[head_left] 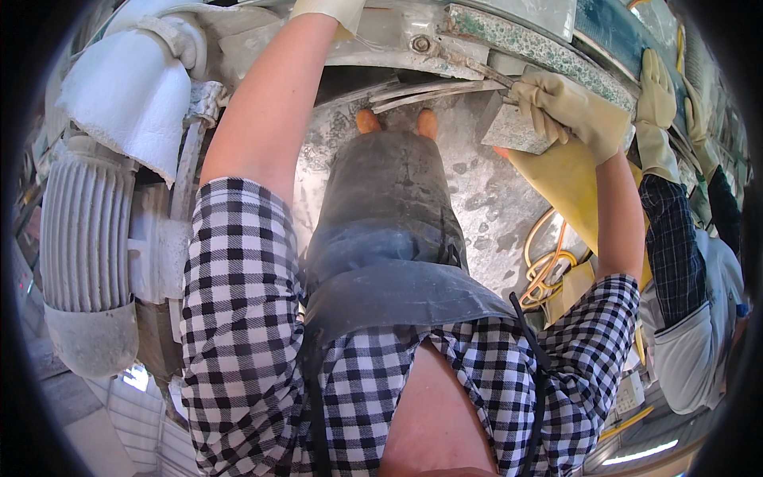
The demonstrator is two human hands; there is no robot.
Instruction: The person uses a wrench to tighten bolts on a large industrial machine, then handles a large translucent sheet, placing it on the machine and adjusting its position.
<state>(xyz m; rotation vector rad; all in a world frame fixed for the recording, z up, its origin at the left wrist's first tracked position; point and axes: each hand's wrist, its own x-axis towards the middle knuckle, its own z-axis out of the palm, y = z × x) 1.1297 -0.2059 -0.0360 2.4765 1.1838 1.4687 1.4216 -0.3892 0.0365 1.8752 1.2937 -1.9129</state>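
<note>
**Gloved hands at stone-working bench: right hand gripping grey slab piece**

Right hand (568, 107), in a yellowish work glove, is sitting at about two o'clock in the head view. Its fingers are curling down over the top edge of a small grey stone piece (515, 131) and clamping on it; the piece is tilting, its flat speckled face turned toward the camera. The stone piece is resting just below a green-speckled slab edge (524, 44) that is running along the top of the view from twelve toward two o'clock.

Left hand (330, 9) is reaching up at twelve o'clock, gloved, and is mostly cut off by the frame edge; whether its fingers are apart or together cannot be told.

A dark apron (389, 238) is hanging at centre. A ribbed grey motor housing (83, 238) is standing at nine o'clock, with a white cloth (127, 95) draped above it at ten o'clock. A co-worker's gloved hand (656, 103) is lying on the slab at two o'clock, well apart from the stone piece. Coiled yellow hose (548, 262) is lying on the floor at four o'clock.
</note>
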